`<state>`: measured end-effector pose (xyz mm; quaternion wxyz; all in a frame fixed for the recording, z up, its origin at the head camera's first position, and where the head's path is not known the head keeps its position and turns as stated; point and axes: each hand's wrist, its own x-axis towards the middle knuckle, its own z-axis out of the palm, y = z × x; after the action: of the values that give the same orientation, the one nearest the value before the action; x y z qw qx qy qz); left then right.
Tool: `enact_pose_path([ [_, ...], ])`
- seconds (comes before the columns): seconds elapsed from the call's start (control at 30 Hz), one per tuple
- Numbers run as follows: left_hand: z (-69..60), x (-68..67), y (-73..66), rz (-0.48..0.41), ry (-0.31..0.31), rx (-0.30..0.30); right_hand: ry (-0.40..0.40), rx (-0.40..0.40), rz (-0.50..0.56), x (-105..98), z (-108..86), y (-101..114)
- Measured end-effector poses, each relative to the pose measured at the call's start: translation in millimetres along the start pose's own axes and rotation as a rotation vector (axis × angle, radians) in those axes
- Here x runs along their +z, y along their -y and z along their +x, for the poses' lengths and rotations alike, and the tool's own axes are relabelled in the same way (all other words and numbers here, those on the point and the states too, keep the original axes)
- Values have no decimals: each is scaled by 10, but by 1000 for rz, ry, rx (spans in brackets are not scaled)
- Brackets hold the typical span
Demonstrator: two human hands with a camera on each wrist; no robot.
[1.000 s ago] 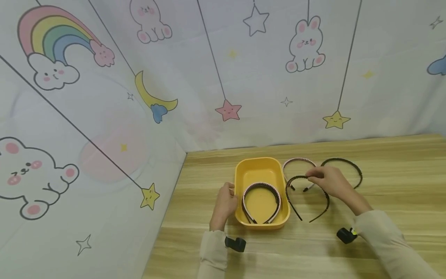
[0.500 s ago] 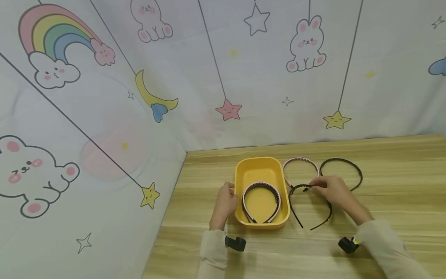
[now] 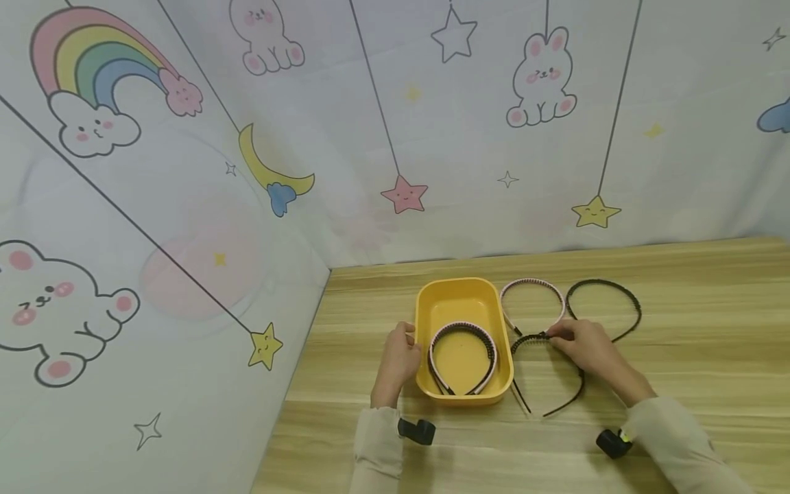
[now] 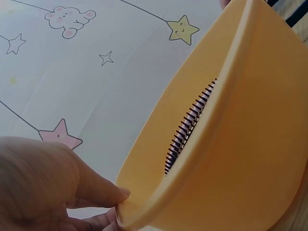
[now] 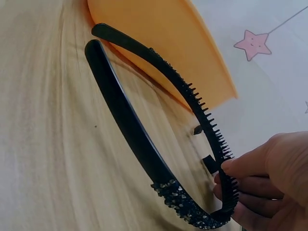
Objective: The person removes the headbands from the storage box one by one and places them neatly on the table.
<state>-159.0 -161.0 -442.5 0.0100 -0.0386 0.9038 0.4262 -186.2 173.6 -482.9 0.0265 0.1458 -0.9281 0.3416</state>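
Note:
A yellow plastic bin (image 3: 459, 305) stands on the table; my left hand (image 3: 398, 360) holds its left rim, with the thumb (image 4: 108, 191) inside the wall. Nested headbands (image 3: 463, 326), pink-and-white and black, lie in the front part of the bin. Just right of the bin, my right hand (image 3: 592, 350) pinches a black headband (image 5: 130, 118) at its toothed top. Dark glittery stones cover part of this band, and its two ends point toward me. Whether it touches the table is unclear.
Behind the held headband lies a pink headband (image 3: 533, 280) on the wooden table (image 3: 697, 329). Another black headband (image 3: 636, 302) lies to its right. A printed white cloth (image 3: 481, 226) hangs along the table's back edge, and another covers the left side.
My right hand has brought the black headband a little toward me, uncovering more of the pink headband behind. The left hand and the bin have stayed in place.

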Motion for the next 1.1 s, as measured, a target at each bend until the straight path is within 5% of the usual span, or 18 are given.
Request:
enact_pose_path([
  [1.1,15,1,16,7,-8,14,-93,-61,-69,160,13,59],
])
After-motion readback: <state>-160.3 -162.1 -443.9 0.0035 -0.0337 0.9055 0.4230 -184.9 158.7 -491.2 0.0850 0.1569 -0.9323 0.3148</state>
